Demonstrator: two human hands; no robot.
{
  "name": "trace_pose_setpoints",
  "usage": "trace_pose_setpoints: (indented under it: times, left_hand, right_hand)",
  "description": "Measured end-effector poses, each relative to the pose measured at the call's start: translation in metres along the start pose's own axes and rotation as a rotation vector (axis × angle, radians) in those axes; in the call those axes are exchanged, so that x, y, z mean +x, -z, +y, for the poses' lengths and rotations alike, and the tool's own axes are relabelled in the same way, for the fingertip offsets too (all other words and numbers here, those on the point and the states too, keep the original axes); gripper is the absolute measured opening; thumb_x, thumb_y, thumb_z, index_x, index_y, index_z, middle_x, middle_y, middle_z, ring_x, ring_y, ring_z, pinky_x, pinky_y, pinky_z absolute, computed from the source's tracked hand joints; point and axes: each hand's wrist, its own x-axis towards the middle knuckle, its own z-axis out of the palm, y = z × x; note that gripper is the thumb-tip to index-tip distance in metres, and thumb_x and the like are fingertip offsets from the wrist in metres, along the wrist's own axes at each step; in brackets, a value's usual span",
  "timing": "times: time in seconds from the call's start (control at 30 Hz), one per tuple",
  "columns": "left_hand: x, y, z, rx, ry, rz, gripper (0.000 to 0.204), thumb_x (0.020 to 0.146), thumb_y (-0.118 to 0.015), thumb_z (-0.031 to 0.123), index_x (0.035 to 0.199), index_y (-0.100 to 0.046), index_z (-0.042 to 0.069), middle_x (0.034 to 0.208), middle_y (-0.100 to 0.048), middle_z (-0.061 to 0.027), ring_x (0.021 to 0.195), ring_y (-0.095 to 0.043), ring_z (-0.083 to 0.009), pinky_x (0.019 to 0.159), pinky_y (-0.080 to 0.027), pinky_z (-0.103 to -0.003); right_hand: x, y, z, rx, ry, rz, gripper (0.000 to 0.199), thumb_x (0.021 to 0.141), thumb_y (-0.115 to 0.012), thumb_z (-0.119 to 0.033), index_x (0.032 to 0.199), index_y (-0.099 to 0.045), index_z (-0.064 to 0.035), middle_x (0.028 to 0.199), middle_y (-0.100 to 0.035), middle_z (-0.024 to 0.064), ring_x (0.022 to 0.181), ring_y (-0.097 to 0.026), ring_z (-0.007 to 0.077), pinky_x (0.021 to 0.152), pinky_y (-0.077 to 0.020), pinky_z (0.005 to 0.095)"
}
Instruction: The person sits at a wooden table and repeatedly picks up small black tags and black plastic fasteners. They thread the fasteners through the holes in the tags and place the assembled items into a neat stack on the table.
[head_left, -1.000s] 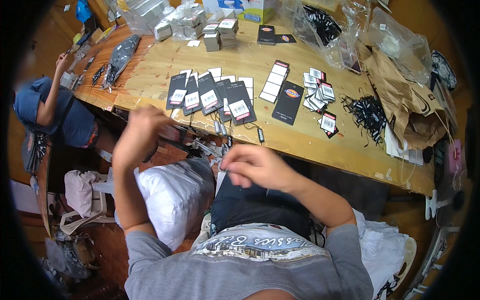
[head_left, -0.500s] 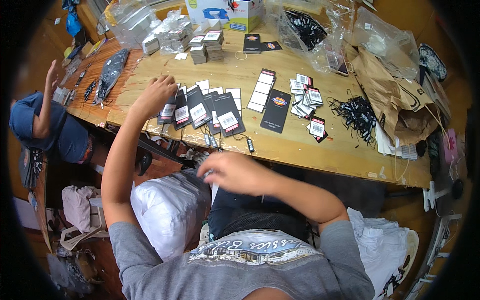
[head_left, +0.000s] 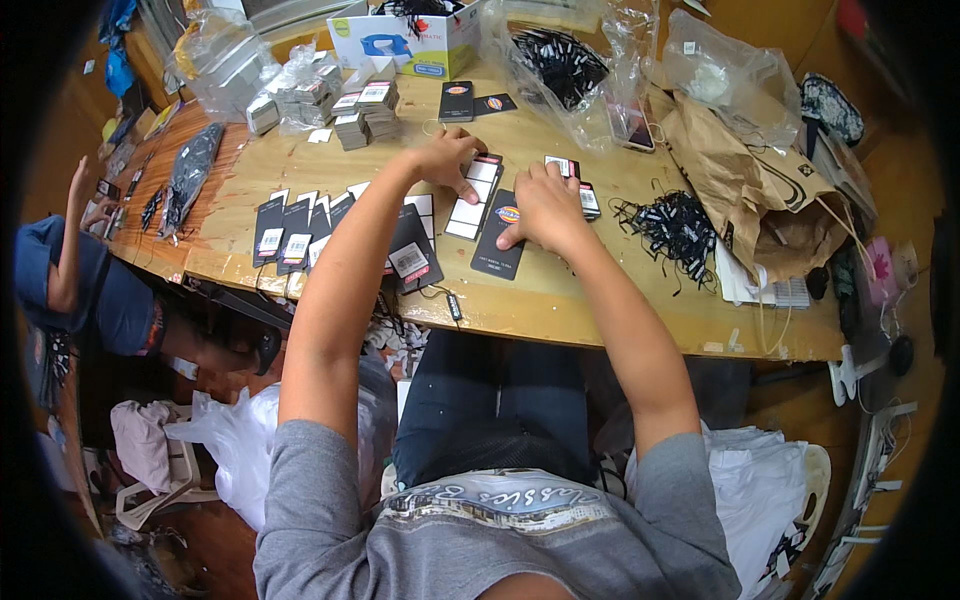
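My left hand (head_left: 447,163) reaches over a hang tag with white panels (head_left: 464,218), its fingers at the upper end and its thumb spread across the panels. My right hand (head_left: 550,208) lies over a black hang tag with an orange and blue logo (head_left: 497,258). Its thumb rests at that tag's edge, and the fingers reach toward a small pile of barcode tags (head_left: 588,197), partly covering it. Both hands look open, fingers apart. Left of them, black hang tags with barcode stickers (head_left: 411,262) lie in an overlapping row, partly behind my left forearm.
A heap of black tag strings (head_left: 668,232) lies to the right, beside a brown paper bag (head_left: 765,190). Stacked tags (head_left: 368,112), a printed box (head_left: 410,45) and a plastic bag of black strings (head_left: 560,68) stand at the back. Another person (head_left: 85,265) sits at the left.
My left hand has moved right from the row of black tags to the white-panelled tag. The right hand has risen from below the table edge onto the logo tag. The view has shifted.
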Motion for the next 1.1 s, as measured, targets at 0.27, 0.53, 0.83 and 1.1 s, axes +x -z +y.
trace_pose_setpoints:
  times: [0.27, 0.53, 0.83, 1.1]
  left_hand:
    - [0.005, -0.001, -0.004, -0.190, -0.041, -0.015, 0.084, 0.042, -0.079, 0.032, 0.112, -0.040, 0.010, 0.107, -0.040, -0.0116, 0.106, -0.035, -0.0293, 0.090, -0.031, -0.038]
    - [0.012, -0.006, 0.000, -0.317, -0.034, 0.382, 0.051, 0.052, -0.075, 0.012, 0.090, -0.042, 0.005, 0.091, -0.048, -0.0128, 0.088, -0.047, -0.0238, 0.071, -0.040, -0.033]
    - [-0.049, 0.032, 0.083, -1.340, 0.021, 0.508, 0.021, 0.076, -0.056, 0.006, 0.094, -0.054, -0.004, 0.082, -0.059, -0.0061, 0.070, -0.055, -0.0089, 0.063, -0.045, -0.021]
    - [-0.081, 0.000, 0.123, -1.295, -0.017, 0.547, 0.021, 0.077, -0.055, 0.007, 0.093, -0.053, -0.007, 0.082, -0.059, -0.0068, 0.072, -0.052, -0.0081, 0.066, -0.042, -0.020]
  right_hand:
    - [0.015, -0.002, 0.018, 0.574, -0.040, 0.076, 0.048, 0.046, -0.077, -0.012, 0.084, -0.051, -0.0003, 0.079, -0.058, 0.0157, 0.077, -0.057, 0.0286, 0.068, -0.0434, 0.0342]
    - [0.014, -0.002, 0.023, 0.656, -0.049, 0.147, 0.038, 0.053, -0.073, -0.014, 0.081, -0.050, -0.0036, 0.077, -0.059, 0.0128, 0.073, -0.057, 0.0262, 0.066, -0.0433, 0.0329]
    - [0.001, 0.038, 0.030, 0.976, 0.154, 0.541, 0.019, 0.066, -0.062, -0.004, 0.083, -0.053, -0.0032, 0.060, -0.056, 0.0055, 0.047, -0.049, 0.0087, 0.044, -0.0399, 0.0220]
    - [-0.054, 0.028, 0.070, 0.747, -0.135, 0.252, 0.021, 0.067, -0.066, -0.011, 0.078, -0.053, 0.0011, 0.063, -0.052, 0.0021, 0.054, -0.050, 0.0092, 0.044, -0.0390, 0.0201]
